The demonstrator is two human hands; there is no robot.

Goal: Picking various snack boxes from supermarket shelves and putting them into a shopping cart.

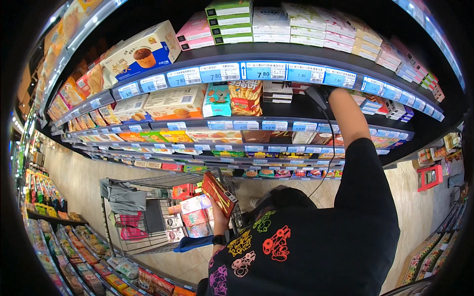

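Observation:
My left hand holds a flat red box with pictures of biscuit sticks, above the right end of a wire shopping cart. A dark band is on that wrist. My right forearm reaches up into a shelf compartment; the right hand is hidden behind the shelf's price rail and in shadow. A black device with a thin black cable is at that wrist. Left of it are stacked small boxes and a snack bag with fries-like sticks.
Stacked Pocky boxes and a large muffin box stand on the shelf above. The cart holds several snack boxes, a bottle and grey cloth. Blue price labels line the rails. A snack display stands lower left.

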